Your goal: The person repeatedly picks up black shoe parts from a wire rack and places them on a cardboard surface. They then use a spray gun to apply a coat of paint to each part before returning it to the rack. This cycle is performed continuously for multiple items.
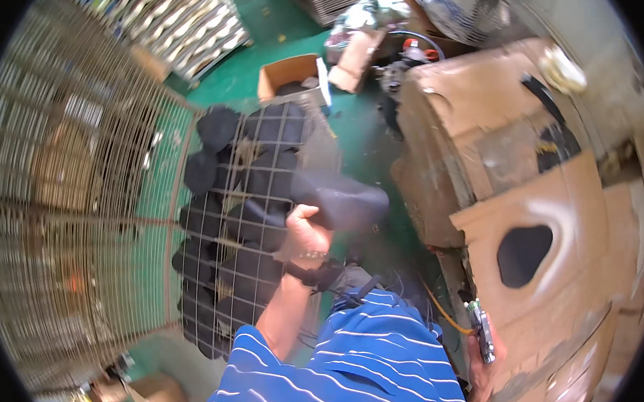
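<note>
Wire cage [144, 221] at left, more dark pads inside. Cardboard-covered worktop [526, 336] right of cage. Dark pad [348, 199] at cage's right edge, jutting forward-right beyond left grip [309, 235], clamped on its near end. Right grip [489, 353], well right of cage, holds metal tool [485, 328].

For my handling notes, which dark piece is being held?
The dark grey piece in your left hand; only it is gripped, while the other dark pieces sit grouped, mostly to its left.
</note>
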Action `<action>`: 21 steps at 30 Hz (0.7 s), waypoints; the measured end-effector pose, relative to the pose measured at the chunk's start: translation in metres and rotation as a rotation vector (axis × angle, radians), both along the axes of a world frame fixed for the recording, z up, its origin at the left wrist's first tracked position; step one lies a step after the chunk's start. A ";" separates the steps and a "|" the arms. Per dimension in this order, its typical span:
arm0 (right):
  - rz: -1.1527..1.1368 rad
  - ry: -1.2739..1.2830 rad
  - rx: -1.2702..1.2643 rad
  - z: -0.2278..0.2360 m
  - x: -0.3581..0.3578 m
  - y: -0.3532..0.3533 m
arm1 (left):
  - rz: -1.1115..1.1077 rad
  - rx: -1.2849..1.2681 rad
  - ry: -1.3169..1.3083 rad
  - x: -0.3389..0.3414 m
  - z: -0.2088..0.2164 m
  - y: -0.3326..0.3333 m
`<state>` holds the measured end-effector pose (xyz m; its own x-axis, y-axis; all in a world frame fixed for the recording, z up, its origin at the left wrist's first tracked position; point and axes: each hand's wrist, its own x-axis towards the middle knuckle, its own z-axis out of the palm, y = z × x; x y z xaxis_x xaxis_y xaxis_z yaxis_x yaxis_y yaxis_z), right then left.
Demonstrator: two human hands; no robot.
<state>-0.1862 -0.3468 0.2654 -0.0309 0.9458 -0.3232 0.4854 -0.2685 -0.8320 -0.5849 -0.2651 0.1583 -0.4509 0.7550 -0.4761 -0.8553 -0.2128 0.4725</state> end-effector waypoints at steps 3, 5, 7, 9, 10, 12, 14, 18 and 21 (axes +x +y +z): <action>0.152 -0.045 -0.107 0.008 -0.033 0.032 | 0.260 -0.002 0.034 -0.095 -0.033 -0.046; 0.306 -0.153 0.109 -0.004 -0.054 0.042 | 0.393 -0.078 0.054 -0.140 0.002 -0.047; 0.224 -0.219 0.214 0.019 -0.131 0.043 | 0.601 -0.065 0.156 -0.238 -0.052 -0.091; 0.270 -0.260 0.252 0.029 -0.162 0.051 | 0.712 -0.124 0.200 -0.307 -0.070 -0.103; 0.359 -0.236 0.235 0.025 -0.157 0.056 | 0.759 -0.125 0.208 -0.347 -0.080 -0.116; 0.419 -0.198 0.107 0.020 -0.156 0.061 | 0.848 -0.132 0.240 -0.417 -0.096 -0.142; 0.384 -0.158 -0.103 0.004 -0.154 0.066 | 0.958 -0.133 0.245 -0.459 -0.120 -0.186; 0.476 -0.242 -0.043 -0.027 -0.145 0.069 | 1.024 -0.285 0.078 -0.473 -0.193 -0.217; 0.491 -0.220 -0.065 -0.018 -0.161 0.064 | 0.758 -0.457 -0.088 -0.474 -0.252 -0.264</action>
<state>-0.3475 -0.2827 0.2472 -0.3892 0.8150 -0.4292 0.7274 -0.0139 -0.6861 -1.0590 -0.5286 -0.0935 -0.7001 -0.0033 -0.7140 -0.5982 -0.5431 0.5891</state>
